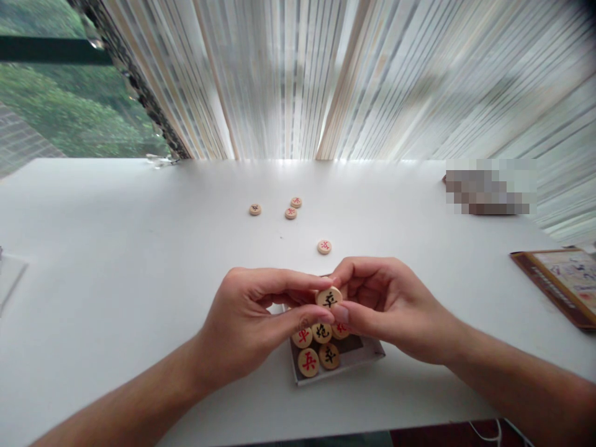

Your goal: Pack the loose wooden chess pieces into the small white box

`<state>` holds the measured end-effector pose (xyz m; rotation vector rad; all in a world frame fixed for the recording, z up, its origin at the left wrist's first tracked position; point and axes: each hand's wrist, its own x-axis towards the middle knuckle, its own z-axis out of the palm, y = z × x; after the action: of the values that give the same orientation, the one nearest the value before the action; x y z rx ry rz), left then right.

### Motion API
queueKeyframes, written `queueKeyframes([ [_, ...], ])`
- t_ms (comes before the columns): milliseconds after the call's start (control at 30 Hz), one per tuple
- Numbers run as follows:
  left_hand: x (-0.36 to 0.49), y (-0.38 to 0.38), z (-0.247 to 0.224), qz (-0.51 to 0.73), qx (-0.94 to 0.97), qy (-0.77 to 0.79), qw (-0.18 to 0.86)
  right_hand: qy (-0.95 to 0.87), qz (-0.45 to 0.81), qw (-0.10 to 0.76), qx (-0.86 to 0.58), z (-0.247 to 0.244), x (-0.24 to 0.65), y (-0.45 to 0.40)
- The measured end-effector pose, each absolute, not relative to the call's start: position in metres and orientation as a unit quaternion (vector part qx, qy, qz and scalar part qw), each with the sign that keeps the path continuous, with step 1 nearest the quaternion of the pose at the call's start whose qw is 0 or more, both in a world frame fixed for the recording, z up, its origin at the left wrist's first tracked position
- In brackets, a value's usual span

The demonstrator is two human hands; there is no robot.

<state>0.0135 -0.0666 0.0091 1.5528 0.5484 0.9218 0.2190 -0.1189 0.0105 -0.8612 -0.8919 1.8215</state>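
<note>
Between both hands, above a shallow box [367, 357], is a round wooden Chinese chess piece [329, 298] with a black character. My left hand [261, 316] pinches it from the left with thumb and fingers; my right hand [386, 304] grips it from the right. Inside the box lie several more pieces, among them a red-marked piece [308, 362] and a black-marked piece [329, 356] in the near row. Behind these sit another black-marked piece [321, 333] and red ones. My hands hide the far part of the box.
On the white table [116, 267] beyond my hands lie a red-marked piece [325, 247], two touching red pieces [291, 213] and a black piece [255, 210]. A brown box-like item [559, 282] lies at right, a blurred object [488, 192] behind it. Curtains [279, 81] hang at the back.
</note>
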Motion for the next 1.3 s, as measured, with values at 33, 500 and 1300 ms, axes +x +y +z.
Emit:
queueKeyframes([
  [33,0.013,-0.067,0.009,0.394,0.667,0.236,0.587,-0.356,0.740,0.454,-0.347,0.011,0.219,-0.119],
  [500,0.016,-0.068,0.006,0.413,0.658,0.262,0.573,-0.565,0.491,0.488,-0.450,0.007,0.221,-0.121],
  [1300,0.015,-0.068,0.003,0.436,0.691,0.273,0.509,-0.638,0.355,0.513,-0.452,0.000,0.223,-0.122],
])
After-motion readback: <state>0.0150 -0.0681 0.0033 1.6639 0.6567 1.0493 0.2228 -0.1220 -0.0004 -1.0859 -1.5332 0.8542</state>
